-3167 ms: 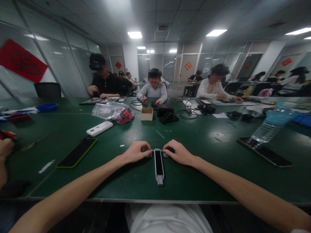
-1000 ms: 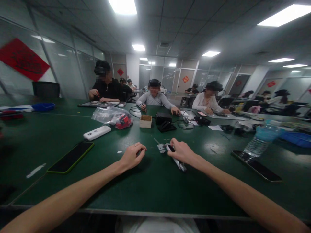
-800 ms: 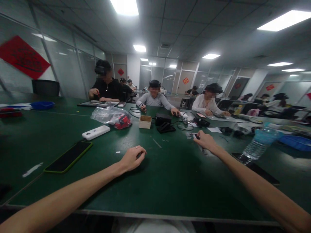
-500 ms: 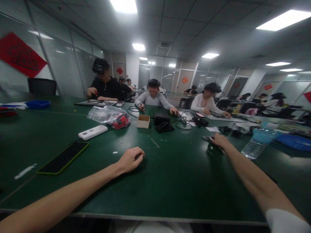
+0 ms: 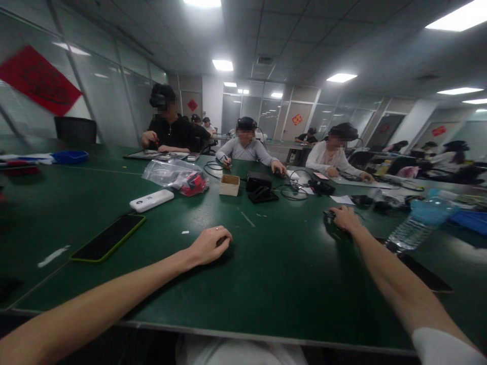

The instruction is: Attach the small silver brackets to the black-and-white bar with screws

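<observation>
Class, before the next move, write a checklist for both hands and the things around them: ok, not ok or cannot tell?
1. Right hand at the small dark item: ok.
2. Grip secure: cannot tell; the hand hides much of it.
3. Left hand apart from the right: ok.
4. Left palm empty: cannot tell; fingers curl over it.
5. Ample room beside the right forearm: not ok, I'd say; the bottle is close.

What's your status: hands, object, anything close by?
Left hand curled near the table, grip contents unseen. Right hand at small dark object, mostly hidden by fingers. Plastic bottle close on that hand's right.
</observation>
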`<state>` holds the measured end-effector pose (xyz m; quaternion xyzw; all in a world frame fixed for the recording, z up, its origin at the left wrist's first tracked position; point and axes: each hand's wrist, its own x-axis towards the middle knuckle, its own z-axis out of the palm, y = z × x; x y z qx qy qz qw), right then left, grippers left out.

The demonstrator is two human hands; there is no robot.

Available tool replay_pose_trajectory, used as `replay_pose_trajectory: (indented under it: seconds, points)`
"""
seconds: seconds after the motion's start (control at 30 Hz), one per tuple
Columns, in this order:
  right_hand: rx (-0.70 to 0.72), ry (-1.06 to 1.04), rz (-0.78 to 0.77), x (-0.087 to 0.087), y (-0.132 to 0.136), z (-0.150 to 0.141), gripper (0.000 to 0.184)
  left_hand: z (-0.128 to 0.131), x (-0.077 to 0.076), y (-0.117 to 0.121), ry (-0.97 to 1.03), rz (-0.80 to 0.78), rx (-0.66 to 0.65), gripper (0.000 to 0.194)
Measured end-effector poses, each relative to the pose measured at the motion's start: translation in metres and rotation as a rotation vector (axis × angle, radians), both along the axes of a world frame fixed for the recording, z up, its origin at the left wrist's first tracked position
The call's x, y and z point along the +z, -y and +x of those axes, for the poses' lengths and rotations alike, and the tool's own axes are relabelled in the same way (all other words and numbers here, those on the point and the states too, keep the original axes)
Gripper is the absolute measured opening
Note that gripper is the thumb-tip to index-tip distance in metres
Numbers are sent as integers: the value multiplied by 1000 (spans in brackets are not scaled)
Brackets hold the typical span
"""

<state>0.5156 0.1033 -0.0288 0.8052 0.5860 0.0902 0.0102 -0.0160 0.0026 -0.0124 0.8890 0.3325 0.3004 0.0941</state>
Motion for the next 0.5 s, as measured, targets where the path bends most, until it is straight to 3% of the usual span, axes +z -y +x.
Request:
replay_pose_trajectory:
  seconds: [0.23, 0.5]
  points:
    - [-83, -11, 43, -5, -7, 5, 55, 0, 0, 0, -33, -10, -10, 18]
    - [-107, -54, 39, -8, -13, 10, 47, 2, 3, 3, -36, -13, -9, 18]
